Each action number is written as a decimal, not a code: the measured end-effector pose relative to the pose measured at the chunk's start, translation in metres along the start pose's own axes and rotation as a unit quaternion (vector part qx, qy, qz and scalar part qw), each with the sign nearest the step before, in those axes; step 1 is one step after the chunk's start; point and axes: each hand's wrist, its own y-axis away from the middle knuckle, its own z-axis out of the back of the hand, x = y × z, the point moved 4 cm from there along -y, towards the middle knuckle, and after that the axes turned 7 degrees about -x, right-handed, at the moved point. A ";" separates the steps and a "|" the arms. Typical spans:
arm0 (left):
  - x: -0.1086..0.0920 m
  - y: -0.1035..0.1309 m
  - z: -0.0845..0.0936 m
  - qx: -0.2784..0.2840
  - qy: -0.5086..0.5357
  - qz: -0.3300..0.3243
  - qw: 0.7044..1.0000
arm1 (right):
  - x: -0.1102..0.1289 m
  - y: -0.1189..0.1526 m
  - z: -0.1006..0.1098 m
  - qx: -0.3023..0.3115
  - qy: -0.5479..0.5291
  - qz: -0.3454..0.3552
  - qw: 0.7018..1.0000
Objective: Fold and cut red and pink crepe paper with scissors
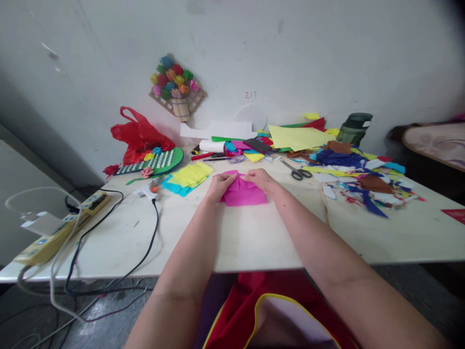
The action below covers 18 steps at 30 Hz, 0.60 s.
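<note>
A folded sheet of magenta crepe paper [245, 197] lies in front of me on the white table. My left hand [222, 186] pinches its upper left part between thumb and fingers. From the other side, my right hand [259, 179] pinches the paper near its top edge. Between the two thumbs the paper shows a short crease or gap. Left of my left hand lie yellow paper pieces [192, 174] on top of blue paper pieces [178, 188]. Scissors [298, 172] with dark handles rest to the right of my right hand.
A hot glue gun [148, 190] with a black cord and a power strip [61, 228] are on the left. Behind stand a red plastic bag [140, 133] and a green craft board [169, 161]. Paper scraps [378, 184] and a dark bottle [354, 128] occupy the right.
</note>
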 end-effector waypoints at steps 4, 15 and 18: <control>0.002 -0.001 -0.001 0.002 -0.007 0.001 1.000 | 0.000 -0.002 0.001 -0.012 0.027 0.027 0.999; 0.001 -0.002 -0.002 -0.013 0.001 0.017 1.000 | 0.001 -0.004 -0.002 -0.023 0.057 0.062 0.996; -0.001 -0.001 -0.003 -0.024 0.008 0.004 1.000 | 0.000 -0.004 -0.003 -0.025 0.054 0.061 0.996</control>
